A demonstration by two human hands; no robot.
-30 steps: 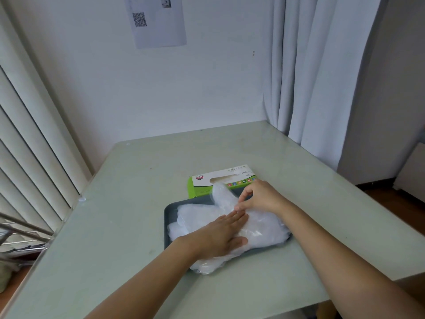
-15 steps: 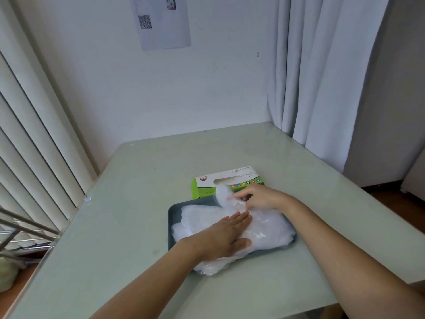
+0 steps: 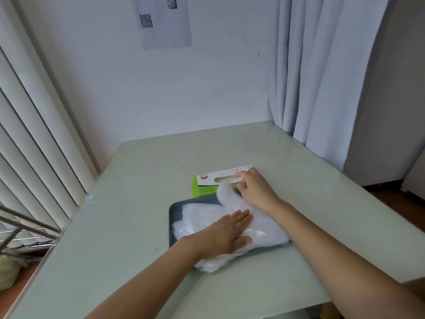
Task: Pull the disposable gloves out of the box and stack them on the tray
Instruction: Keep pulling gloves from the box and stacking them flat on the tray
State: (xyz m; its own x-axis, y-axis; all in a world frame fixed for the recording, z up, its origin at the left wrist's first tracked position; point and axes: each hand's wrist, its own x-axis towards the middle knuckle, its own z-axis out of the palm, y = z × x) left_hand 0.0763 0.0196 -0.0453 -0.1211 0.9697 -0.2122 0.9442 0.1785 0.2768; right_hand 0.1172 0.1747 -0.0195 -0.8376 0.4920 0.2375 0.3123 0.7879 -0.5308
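Gloves [image 3: 202, 215] are lying heaped on the tray [image 3: 171, 217], spilling over its near rim. The left hand [image 3: 227, 233] is pressing flat on them; the right hand [image 3: 255, 189] is pinching one at the slot of the box [image 3: 204, 188]. Nobody is holding the box, so a pull is likely lifting it, and the overhang is threatening to slide onto the bench [image 3: 138, 203].

Plain indoor room indicated, likely home or small office corner. Pale green table [image 3: 138, 226] seen under fingers [image 3: 239, 215]. White wall [image 3: 207, 88] beyond fingers, printed sheet [image 3: 165, 21] with QR code taped high. Grey curtain [image 3: 322, 77] hung right of fingers; vertical blinds [image 3: 34, 134] left; wood floor [image 3: 395, 201] glimpsed far right.
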